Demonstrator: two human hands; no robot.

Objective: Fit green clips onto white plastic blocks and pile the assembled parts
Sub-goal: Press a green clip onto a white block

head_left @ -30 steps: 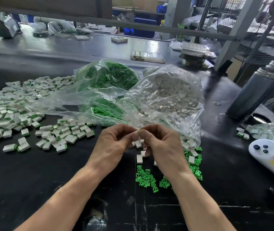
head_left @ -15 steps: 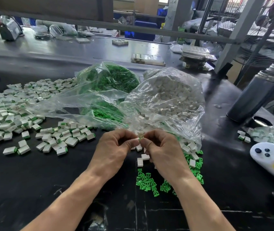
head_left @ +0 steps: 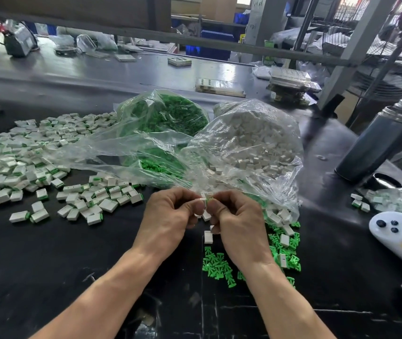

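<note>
Both hands pinching one part, mid-table.
Left hand (head_left: 168,214) and right hand (head_left: 239,221) pinch white block (head_left: 201,201); green clip (head_left: 210,198) mostly hidden by fingertips.

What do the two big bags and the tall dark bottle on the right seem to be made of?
The bag of green clips and the bag of white blocks look like thin clear plastic film: see-through, wrinkled, with bright creases. The tall bottle looks like metal with a dull dark coat and a bare silvery neck, though coated plastic is possible.
</note>
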